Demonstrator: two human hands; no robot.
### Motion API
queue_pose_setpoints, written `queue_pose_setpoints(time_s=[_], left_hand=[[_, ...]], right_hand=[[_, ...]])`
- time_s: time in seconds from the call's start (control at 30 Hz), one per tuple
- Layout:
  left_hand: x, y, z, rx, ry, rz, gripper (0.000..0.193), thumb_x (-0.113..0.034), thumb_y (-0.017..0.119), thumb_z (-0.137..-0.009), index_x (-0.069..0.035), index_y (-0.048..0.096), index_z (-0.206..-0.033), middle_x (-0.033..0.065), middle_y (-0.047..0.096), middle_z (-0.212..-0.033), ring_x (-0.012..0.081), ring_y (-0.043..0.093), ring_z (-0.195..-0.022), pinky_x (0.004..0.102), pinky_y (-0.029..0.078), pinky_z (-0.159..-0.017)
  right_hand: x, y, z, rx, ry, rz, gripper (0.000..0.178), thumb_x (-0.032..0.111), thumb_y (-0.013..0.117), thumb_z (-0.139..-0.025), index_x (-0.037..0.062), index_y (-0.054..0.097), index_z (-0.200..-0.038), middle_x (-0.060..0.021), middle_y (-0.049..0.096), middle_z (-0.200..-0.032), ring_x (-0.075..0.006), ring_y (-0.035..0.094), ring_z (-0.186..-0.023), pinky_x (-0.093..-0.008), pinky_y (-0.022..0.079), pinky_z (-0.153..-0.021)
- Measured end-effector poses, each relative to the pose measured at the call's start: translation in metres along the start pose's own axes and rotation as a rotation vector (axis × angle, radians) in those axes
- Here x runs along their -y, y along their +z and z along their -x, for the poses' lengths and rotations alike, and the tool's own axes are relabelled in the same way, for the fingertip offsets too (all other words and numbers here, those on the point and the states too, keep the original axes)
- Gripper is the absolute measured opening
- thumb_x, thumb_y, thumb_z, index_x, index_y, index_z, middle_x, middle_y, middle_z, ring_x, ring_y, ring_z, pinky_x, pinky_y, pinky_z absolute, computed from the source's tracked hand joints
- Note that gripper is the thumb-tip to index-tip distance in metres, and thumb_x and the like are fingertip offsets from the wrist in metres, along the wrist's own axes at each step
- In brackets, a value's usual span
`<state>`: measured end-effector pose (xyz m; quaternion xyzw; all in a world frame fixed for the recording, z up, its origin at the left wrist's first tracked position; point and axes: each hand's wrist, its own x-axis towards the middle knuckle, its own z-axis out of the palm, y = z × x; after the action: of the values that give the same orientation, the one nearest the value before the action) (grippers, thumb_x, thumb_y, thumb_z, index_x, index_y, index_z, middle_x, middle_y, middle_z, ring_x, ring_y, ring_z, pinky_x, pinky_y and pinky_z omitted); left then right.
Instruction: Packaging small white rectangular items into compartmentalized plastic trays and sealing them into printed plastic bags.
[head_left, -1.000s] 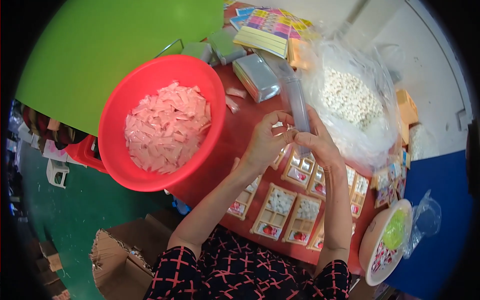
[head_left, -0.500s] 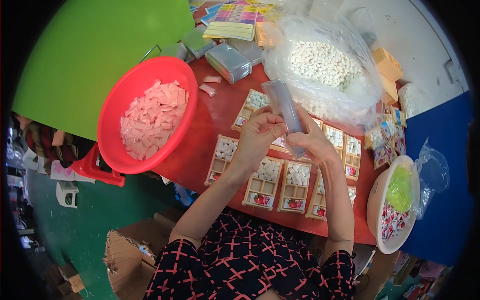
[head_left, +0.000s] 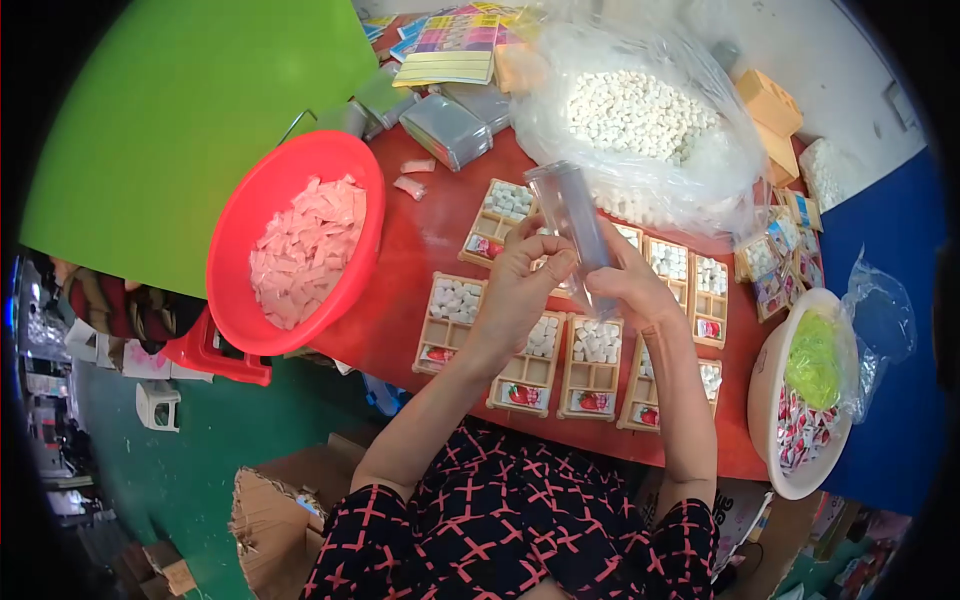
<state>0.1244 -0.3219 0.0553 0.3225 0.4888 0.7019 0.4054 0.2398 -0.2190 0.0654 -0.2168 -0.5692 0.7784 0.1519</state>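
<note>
Nearest the person, a cardboard box (head_left: 270, 500) sits on the green floor below the red table (head_left: 420, 250). Above the table both hands meet on a clear plastic sleeve (head_left: 572, 215): the left hand (head_left: 522, 285) pinches its lower end with fingers curled in, and the right hand (head_left: 628, 285) closes around it from the other side, so the sleeve stands tilted over the rows of small compartment trays (head_left: 595, 355) filled with white pieces. At the table's left edge rests a red basin (head_left: 230, 270) of pale pink packets. At the table's right edge stands a cream bowl (head_left: 765, 400) with green and red-white items. At the table's far side lies a big clear bag (head_left: 640, 120) of white pieces, with grey packs (head_left: 450, 130) just beside it.
</note>
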Motion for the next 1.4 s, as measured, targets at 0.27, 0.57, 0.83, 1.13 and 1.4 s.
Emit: queue_pose_setpoints(time_s=[0.27, 0.57, 0.83, 1.13, 1.4], left_hand=[[0.003, -0.015, -0.011, 0.068, -0.064, 0.149, 0.012, -0.012, 0.048, -0.088, -0.002, 0.054, -0.092, 0.0054, 0.039, -0.121, 0.0116, 0.049, -0.099, 0.0271, 0.041, -0.086], [0.002, -0.027, -0.012, -0.030, -0.101, -0.009, 0.013, -0.002, 0.050, -0.084, -0.002, 0.049, -0.097, 0.0060, 0.057, -0.088, 0.0099, 0.056, -0.079, 0.0216, 0.046, -0.071], [0.051, -0.096, -0.061, -0.252, -0.138, -0.439, 0.031, 0.001, 0.051, -0.078, 0.001, 0.040, -0.107, 0.0043, 0.054, -0.078, 0.0104, 0.051, -0.067, 0.0215, 0.043, -0.059], [0.062, -0.082, -0.065, -0.329, 0.037, -1.152, 0.045, -0.005, 0.053, -0.075, -0.003, 0.036, -0.117, 0.0213, 0.037, -0.117, 0.0347, 0.036, -0.111, 0.0472, 0.034, -0.086], [0.057, -0.062, -0.064, -0.136, 0.091, -1.602, 0.066, -0.027, 0.061, -0.076, -0.016, 0.028, -0.131, 0.0234, 0.016, -0.136, 0.0444, 0.018, -0.122, 0.0650, 0.025, -0.085]], right_hand=[[0.006, 0.015, -0.003, -0.146, 0.013, -0.214, 0.075, 0.018, 0.064, -0.062, 0.0029, 0.032, -0.128, -0.0131, 0.050, -0.108, -0.0203, 0.051, -0.099, -0.0319, 0.041, -0.084], [-0.007, 0.018, 0.000, -0.562, 0.023, 0.063, 0.080, 0.020, 0.067, -0.064, 0.0010, 0.025, -0.129, -0.0178, 0.047, -0.109, -0.0232, 0.049, -0.097, -0.0348, 0.042, -0.078], [-0.021, -0.009, 0.034, -0.559, 0.027, 0.023, 0.072, 0.033, 0.064, -0.065, -0.0008, 0.036, -0.122, -0.0144, 0.050, -0.109, -0.0215, 0.053, -0.093, -0.0323, 0.046, -0.072], [-0.028, -0.016, 0.050, -0.555, 0.043, -0.014, 0.075, 0.033, 0.064, -0.064, -0.0005, 0.034, -0.124, -0.0150, 0.049, -0.109, -0.0231, 0.054, -0.092, -0.0337, 0.048, -0.070], [-0.015, -0.008, 0.060, -0.589, 0.059, 0.011, 0.086, 0.036, 0.065, -0.060, 0.0001, 0.028, -0.129, -0.0165, 0.047, -0.111, -0.0246, 0.051, -0.099, -0.0331, 0.046, -0.076]])
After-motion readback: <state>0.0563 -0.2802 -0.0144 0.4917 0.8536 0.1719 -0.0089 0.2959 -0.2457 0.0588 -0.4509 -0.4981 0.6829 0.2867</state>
